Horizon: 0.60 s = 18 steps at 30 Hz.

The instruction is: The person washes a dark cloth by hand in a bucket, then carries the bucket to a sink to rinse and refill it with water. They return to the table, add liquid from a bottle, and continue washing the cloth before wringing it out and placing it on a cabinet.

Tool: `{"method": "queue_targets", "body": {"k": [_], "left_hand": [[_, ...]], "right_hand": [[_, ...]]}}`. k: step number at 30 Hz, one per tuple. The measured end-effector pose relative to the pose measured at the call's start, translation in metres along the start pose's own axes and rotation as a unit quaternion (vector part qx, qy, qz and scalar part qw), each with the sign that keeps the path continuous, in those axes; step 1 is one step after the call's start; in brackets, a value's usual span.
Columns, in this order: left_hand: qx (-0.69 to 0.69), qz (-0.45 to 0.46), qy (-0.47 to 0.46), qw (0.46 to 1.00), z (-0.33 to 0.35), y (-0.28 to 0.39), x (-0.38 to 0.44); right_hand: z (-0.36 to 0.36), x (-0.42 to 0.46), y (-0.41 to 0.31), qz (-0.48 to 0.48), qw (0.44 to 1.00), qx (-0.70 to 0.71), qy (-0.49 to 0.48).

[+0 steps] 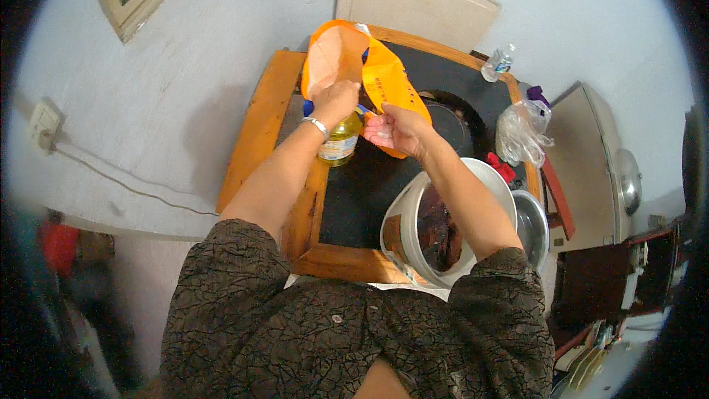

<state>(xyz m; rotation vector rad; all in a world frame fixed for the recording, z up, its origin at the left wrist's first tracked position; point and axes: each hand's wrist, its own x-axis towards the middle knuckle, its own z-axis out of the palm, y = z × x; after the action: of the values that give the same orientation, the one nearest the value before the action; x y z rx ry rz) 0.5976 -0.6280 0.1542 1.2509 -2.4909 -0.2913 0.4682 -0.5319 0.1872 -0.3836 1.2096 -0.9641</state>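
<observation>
An orange woven sack (397, 80) with a pale inner lining stands with its mouth spread before me. My left hand (337, 101), a silvery band at its wrist, is at the near side of that mouth; its fingertips are hidden. The near edge of the sack is pinched by my right hand (400, 127), thumb on the orange face and part of the palm showing. Just below my left hand is a clear bottle of yellow liquid (339, 143), bearing a label. Under my right forearm sits a white plastic bucket (392, 235) with dark reddish-brown contents (437, 227).
The wood-framed table (255, 133) has a dark top and a round dark recess. A small plastic bottle (498, 62), a clear plastic bag (523, 127) and red cloth (500, 168) lie along its right side. A metal basin (536, 227) is beside the bucket.
</observation>
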Motion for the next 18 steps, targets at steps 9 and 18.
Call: {"method": "queue_targets", "body": {"k": [9, 18], "left_hand": [[-0.094, 0.002, 0.304, 0.948, -0.012, 0.012, -0.012], [-0.171, 0.034, 0.323, 0.930, -0.009, 0.027, -0.053]], "right_hand": [[-0.104, -0.129, 0.055, -0.135, 0.670, -0.729, -0.043], [-0.134, -0.087, 0.135, 0.028, 0.526, -0.850, -0.024]]}}
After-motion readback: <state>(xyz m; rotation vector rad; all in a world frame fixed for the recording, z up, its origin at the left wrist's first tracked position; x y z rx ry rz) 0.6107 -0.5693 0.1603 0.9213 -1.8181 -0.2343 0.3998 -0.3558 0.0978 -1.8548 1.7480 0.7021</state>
